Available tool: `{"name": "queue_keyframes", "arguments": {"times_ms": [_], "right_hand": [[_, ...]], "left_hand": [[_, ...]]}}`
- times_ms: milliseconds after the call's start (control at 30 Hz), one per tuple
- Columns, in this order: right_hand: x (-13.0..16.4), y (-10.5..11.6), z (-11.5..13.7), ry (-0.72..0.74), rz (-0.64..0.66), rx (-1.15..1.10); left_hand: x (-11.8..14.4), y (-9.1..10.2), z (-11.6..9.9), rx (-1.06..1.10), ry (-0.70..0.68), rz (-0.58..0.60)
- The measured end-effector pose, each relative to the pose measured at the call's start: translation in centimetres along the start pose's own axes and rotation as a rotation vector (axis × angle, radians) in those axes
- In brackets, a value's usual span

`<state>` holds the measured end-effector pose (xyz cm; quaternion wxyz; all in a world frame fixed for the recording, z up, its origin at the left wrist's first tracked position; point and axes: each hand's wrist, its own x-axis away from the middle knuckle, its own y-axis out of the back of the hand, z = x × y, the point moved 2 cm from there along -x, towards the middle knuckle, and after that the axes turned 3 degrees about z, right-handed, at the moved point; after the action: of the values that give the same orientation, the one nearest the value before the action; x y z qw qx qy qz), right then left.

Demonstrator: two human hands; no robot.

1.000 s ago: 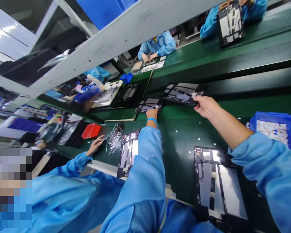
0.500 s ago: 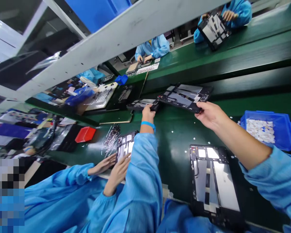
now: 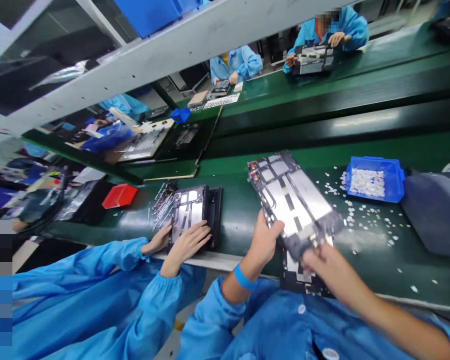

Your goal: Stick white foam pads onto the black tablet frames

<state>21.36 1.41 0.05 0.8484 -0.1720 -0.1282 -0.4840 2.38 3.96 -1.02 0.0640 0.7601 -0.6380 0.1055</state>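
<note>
Over the green table [image 3: 247, 210], both hands [image 3: 264, 240] [image 3: 324, 265] grip a tilted silver-and-black tablet frame [image 3: 292, 200]; a blue tray [image 3: 375, 176] near the far edge holds white bits.

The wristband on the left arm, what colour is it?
Blue; the wristband shows clearly in the head view.

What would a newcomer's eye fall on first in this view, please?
Probably the tablet frame held tilted above the green belt at centre by the left hand and right hand. Next, the blue tray of small white pieces to the right, and a co-worker's hands on another frame to the left.
</note>
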Motion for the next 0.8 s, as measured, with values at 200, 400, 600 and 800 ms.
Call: {"name": "queue_keyframes", "arguments": {"times_ms": [200, 400, 600, 800], "right_hand": [[11.0, 4.5, -2.5, 0.039, 0.371, 0.473], [6.7, 8.4, -6.9, 0.089, -0.334, 0.477], [5.9, 4.8, -10.3, 0.186, -0.327, 0.421], [6.6, 6.2, -8.6, 0.176, -0.383, 0.488]], "left_hand": [[6.7, 2.2, 2.6, 0.107, 0.155, 0.345], [5.8, 2.5, 1.9, -0.54, -0.031, 0.329], [8.0, 0.9, 1.2, -0.667, -0.131, 0.449], [4.2, 2.2, 0.2, -0.89, -0.277, 0.136]]}}
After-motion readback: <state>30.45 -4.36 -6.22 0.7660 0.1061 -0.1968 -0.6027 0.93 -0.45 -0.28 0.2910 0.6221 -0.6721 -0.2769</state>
